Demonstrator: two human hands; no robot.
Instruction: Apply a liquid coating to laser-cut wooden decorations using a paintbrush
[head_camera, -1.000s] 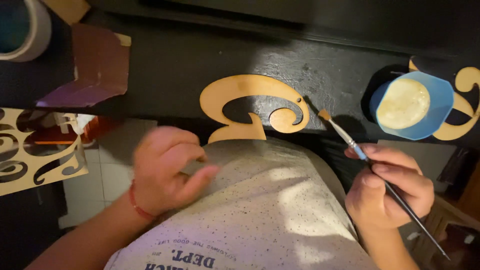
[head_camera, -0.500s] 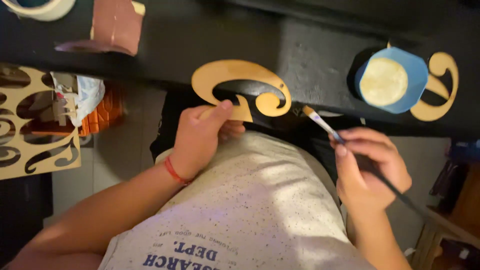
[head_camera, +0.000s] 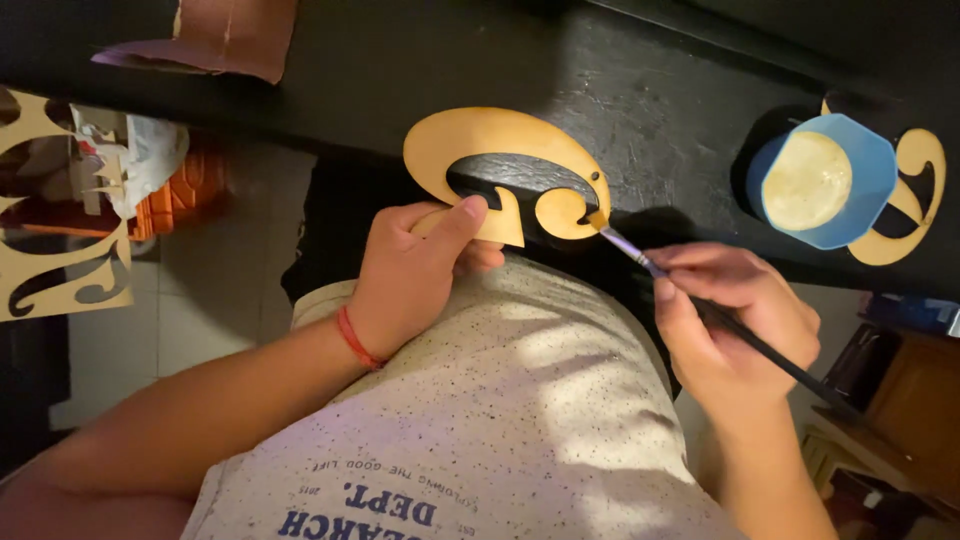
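Observation:
A curled wooden cutout shape (head_camera: 480, 140), pale yellow, lies at the near edge of the dark table (head_camera: 640, 90). My left hand (head_camera: 415, 270) grips its lower stem, thumb on top. In my right hand (head_camera: 735, 320) is a thin black-handled paintbrush (head_camera: 700, 305); its bristle tip touches the right curl of the cutout. A blue cup (head_camera: 815, 180) of cream-coloured paint stands on the table to the right, resting on another curled wooden cutout (head_camera: 915, 200).
A sheet of brown sandpaper-like material (head_camera: 225, 35) hangs over the table's far left. A wooden panel with cut-out scroll shapes (head_camera: 55, 270) leans at the left, by an orange object (head_camera: 190, 190). Wooden furniture (head_camera: 900, 400) sits at the lower right.
My left hand moved up from my lap and took hold of the cutout's stem. My right hand brought the brush tip onto the cutout's curl. The camera view shifted closer.

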